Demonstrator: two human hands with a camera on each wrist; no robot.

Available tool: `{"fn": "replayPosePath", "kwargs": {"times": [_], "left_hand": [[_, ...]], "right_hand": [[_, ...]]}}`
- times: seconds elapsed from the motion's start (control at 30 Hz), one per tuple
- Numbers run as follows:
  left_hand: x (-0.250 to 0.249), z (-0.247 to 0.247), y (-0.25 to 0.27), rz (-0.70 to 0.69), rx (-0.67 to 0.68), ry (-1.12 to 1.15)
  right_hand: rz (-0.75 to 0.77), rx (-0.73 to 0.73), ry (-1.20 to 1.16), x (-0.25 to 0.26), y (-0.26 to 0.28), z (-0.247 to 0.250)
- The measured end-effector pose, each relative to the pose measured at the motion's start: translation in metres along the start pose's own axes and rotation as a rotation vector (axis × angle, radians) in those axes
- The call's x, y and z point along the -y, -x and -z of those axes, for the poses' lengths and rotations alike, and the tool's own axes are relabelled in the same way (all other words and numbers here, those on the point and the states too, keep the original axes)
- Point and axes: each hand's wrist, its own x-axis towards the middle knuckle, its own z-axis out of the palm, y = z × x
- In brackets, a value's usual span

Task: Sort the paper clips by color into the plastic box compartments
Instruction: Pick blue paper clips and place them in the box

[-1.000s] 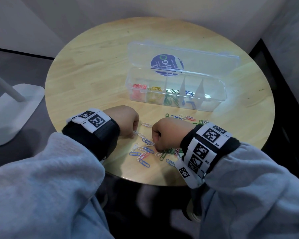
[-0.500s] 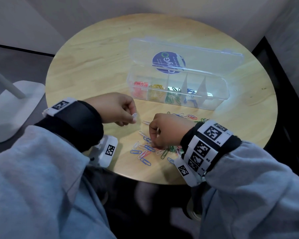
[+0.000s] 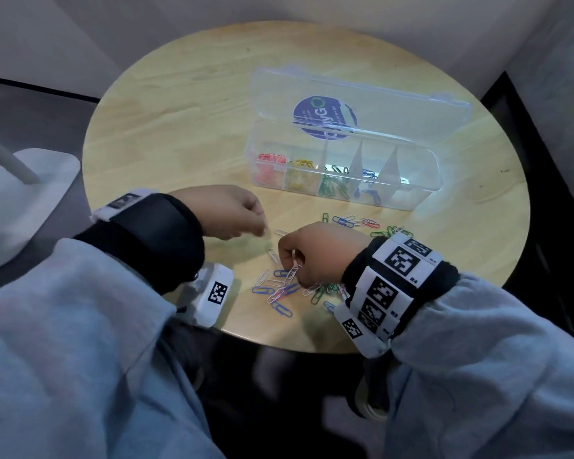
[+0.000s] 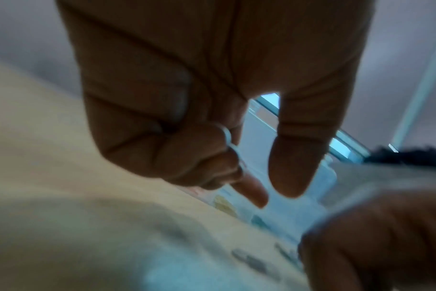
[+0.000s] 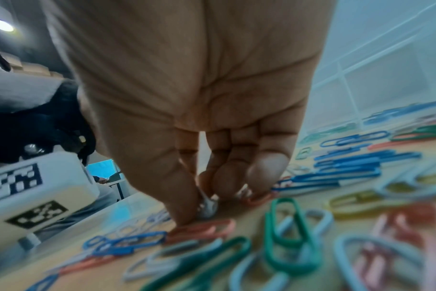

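A clear plastic box (image 3: 424,193) with its lid open stands on the round wooden table (image 3: 179,127). From left to right its compartments hold red, yellow, green and blue clips. My left hand (image 3: 260,228) hovers left of the box, its fingers curled round a white paper clip (image 4: 230,145). My right hand (image 3: 294,260) is over the loose clips (image 3: 279,294) near the front edge. Its thumb and fingers pinch another white paper clip (image 3: 292,272), also in the right wrist view (image 5: 208,206).
More mixed clips (image 3: 355,221) lie just in front of the box. A white lamp base (image 3: 24,200) stands on the floor to the left. The table's front edge is close under my wrists, and a wall runs behind the table.
My left hand has come up off the table with a white clip and rolled its wrist outward. My right hand has raised a white clip out of the pile.
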Motion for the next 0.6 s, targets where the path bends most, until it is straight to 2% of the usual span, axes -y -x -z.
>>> {"fn": "replayPosePath", "kwargs": {"times": [0.07,0.1,0.23,0.4,0.5,0.6], "left_hand": [[-0.005,-0.009,0.002,-0.065,-0.032,-0.329],[-0.008,-0.014,0.003,-0.080,-0.032,-0.420],[-0.017,-0.028,0.001,-0.102,-0.002,-0.612],[-0.019,-0.035,-0.005,-0.096,0.028,-0.721],[-0.018,-0.034,-0.006,-0.071,0.036,-0.721],[-0.014,-0.029,-0.006,-0.062,0.011,-0.684]], "right_hand": [[-0.005,-0.003,-0.003,0.000,0.000,0.000],[-0.007,0.000,-0.008,-0.001,0.000,0.000],[-0.015,0.009,-0.045,-0.006,0.002,0.001],[-0.044,0.014,-0.160,-0.017,0.005,0.005],[-0.076,-0.017,-0.403,-0.029,0.006,0.011],[-0.086,0.014,-0.885,-0.039,0.009,0.015]]}}
